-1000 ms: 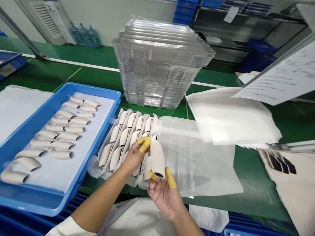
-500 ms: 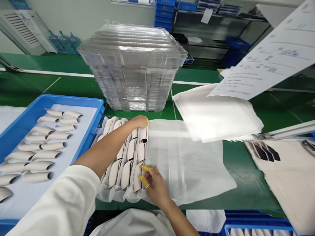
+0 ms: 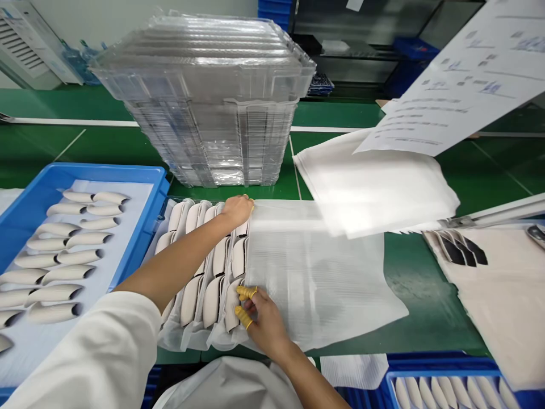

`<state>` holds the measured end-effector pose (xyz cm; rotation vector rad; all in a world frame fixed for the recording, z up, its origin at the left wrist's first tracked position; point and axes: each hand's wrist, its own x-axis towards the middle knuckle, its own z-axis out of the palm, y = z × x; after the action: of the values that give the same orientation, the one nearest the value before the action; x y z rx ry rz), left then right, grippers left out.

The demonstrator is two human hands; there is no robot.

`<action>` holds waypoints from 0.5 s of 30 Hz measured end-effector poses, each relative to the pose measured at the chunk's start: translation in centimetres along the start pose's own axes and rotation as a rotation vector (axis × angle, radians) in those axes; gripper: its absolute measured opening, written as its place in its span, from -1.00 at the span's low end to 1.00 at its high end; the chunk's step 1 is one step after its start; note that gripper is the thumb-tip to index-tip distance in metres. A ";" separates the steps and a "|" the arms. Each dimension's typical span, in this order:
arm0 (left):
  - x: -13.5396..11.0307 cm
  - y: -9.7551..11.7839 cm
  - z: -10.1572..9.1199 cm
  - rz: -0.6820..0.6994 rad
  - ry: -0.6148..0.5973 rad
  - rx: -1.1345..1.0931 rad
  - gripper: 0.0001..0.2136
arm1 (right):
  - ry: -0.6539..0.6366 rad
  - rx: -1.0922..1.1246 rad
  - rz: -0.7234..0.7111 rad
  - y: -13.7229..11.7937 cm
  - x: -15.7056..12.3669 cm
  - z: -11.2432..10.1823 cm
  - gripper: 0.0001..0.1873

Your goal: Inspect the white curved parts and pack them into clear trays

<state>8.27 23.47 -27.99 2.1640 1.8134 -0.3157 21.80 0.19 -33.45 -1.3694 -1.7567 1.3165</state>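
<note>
Rows of curved cream pieces (image 3: 212,301) with dark edges stand between folds of a thin white translucent sheet (image 3: 315,284). My left hand (image 3: 237,210) reaches over them to the far end of the rightmost row; its fingers are curled down, and what they hold is hidden. At the near end of that row is my right hand (image 3: 266,324), with yellow finger covers on its thumb and forefinger. Those two fingertips are apart and touch the nearest cream piece (image 3: 232,309). The sheet's unfolded part spreads flat to the right of both hands.
To the left stands a blue tray (image 3: 164,184) with cream pieces in rows. Behind is a tall stack of clear plastic trays (image 3: 208,113). White sheets (image 3: 374,187) and a printed paper (image 3: 460,91) overhang the right. Another blue tray (image 3: 443,375) sits lower right.
The view has shifted, so the stack and left tray appear farther left. Both hands stay at the same row; my left hand's fingers look slightly more curled over its far end.
</note>
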 end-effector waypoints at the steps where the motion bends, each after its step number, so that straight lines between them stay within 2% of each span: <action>1: -0.2 -0.1 0.6 -0.008 0.025 0.001 -0.69 | 0.001 -0.005 -0.002 0.1 0.0 0.0 -0.69; 6: -0.8 -0.4 3.6 -0.065 0.146 -0.004 -0.70 | 0.012 -0.031 -0.028 0.3 0.0 -0.2 -0.69; 9: -0.8 -0.1 4.8 -0.094 0.207 -0.014 -0.72 | 0.019 -0.056 -0.048 0.3 0.1 -0.1 -0.69; 12: -0.7 0.4 5.0 -0.115 0.244 -0.025 -0.66 | 0.024 -0.104 -0.065 0.0 0.3 0.1 -0.68; 15: -1.1 0.5 4.4 -0.117 0.263 -0.036 -0.60 | 0.036 -0.179 -0.083 -0.5 0.1 -0.3 -0.68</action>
<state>8.65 20.78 -31.69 2.1632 2.0728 -0.0227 21.84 0.36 -32.84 -1.3894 -1.9232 1.1066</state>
